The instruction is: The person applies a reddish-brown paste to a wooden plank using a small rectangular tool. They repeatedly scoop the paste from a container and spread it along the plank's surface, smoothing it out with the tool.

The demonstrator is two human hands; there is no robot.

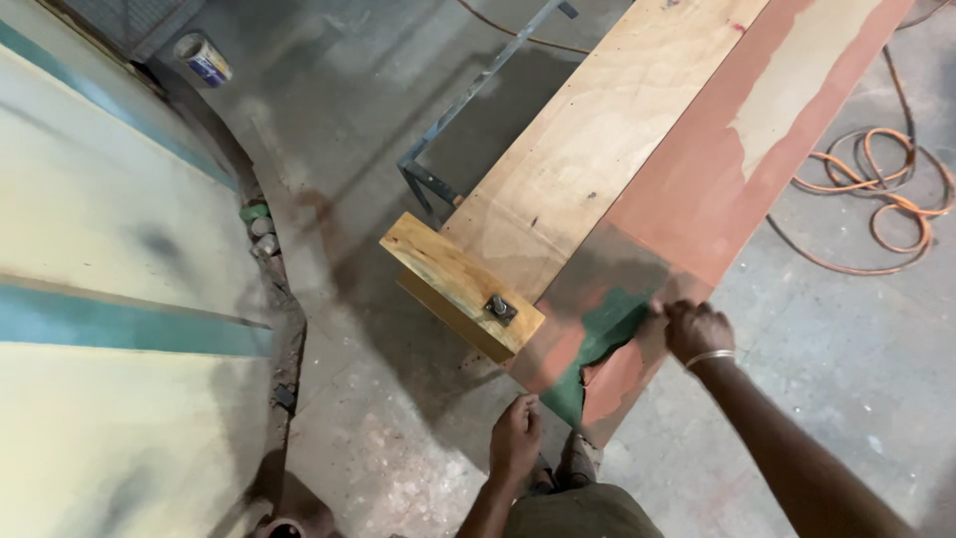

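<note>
Right hand [697, 331] fingers curled, pressed on reddish-brown laminate sheet [687, 199] near its torn end, green layer [597, 344] exposed beneath; whether pinching anything, cannot tell. Left hand [515, 438] at sheet's near corner, fingers bent, likely steadying it. Sheet lies beside plywood board [588, 159], overhanging it. Wooden block [460, 284] fixed to board end, function unclear. Orange cable [881, 189] coiled on floor, partly cut off.
</note>
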